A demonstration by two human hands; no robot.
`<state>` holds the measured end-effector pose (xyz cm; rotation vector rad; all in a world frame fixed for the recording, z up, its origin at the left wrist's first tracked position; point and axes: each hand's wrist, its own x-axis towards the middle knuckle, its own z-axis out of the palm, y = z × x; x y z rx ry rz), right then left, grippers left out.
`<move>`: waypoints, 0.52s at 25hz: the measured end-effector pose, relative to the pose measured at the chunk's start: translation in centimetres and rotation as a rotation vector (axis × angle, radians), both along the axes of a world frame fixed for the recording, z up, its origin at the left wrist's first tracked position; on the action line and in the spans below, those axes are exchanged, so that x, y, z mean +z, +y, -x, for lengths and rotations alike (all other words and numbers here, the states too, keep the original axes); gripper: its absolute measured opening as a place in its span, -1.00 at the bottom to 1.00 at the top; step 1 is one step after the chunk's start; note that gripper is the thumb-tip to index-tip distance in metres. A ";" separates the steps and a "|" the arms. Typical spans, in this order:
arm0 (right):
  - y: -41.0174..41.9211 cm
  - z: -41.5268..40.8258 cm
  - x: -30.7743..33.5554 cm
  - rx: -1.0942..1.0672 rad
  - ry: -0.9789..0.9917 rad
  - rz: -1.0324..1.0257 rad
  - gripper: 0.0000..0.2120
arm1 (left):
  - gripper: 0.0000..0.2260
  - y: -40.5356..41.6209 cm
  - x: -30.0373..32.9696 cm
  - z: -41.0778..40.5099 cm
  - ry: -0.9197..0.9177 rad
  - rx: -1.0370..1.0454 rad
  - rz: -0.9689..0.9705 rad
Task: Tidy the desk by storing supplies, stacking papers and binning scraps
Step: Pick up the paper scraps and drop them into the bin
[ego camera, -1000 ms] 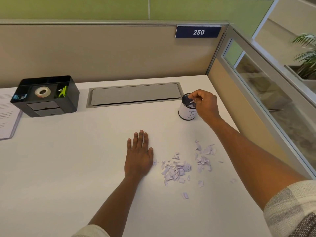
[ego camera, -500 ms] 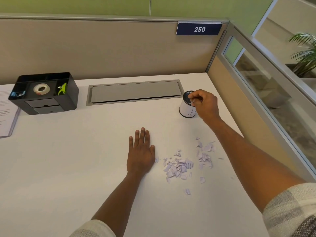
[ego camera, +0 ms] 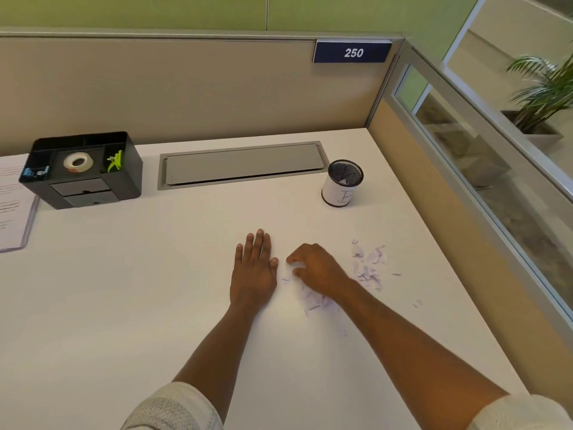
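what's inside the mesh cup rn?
Inside the mesh cup, a few pale paper scraps show against the dark mesh. Its white label hides the lower interior, so the fill level is unknown.

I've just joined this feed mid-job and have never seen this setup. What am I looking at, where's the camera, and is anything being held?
There is no machine here: a person works with bare hands, filmed by a camera on their head looking down at a white desk. The left hand lies flat on it. The right hand curls over a pile of torn pale paper scraps; whether it grips any yet is unclear. Behind stand a black mesh cup with a white label, scraps inside, and a black desk organiser holding a tape roll.
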<state>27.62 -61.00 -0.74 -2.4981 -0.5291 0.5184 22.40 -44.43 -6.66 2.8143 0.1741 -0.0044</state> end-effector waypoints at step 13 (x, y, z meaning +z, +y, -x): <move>2.9 6.2 -0.5 0.037 -0.286 0.312 -0.81 | -0.47 -0.1 0.2 0.5 0.018 -0.013 0.003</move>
